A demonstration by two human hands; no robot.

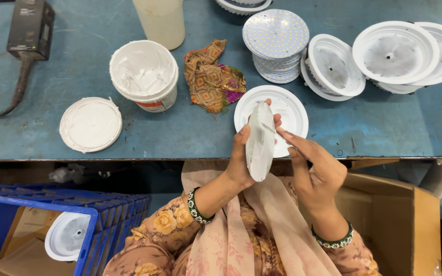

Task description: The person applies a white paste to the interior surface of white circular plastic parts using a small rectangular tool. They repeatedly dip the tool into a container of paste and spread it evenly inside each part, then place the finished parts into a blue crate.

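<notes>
One round disc (260, 141), white-coated, is held edge-on above the near table edge (129, 153). I see my left hand (242, 163) gripping its left rim, fingers curled behind; my right hand (315, 171) has fingers extended, the index tip touching the right face. I judge it thin, stiff, light, and slippery where pasted: best held by the rim. Far left sits an open paste tub (144, 74).

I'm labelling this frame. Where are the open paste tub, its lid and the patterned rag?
paste tub (144, 71), head view, on the white paste inside.
lid (90, 124), head view, its middle.
patterned rag (213, 79), head view, its middle fold.
</notes>
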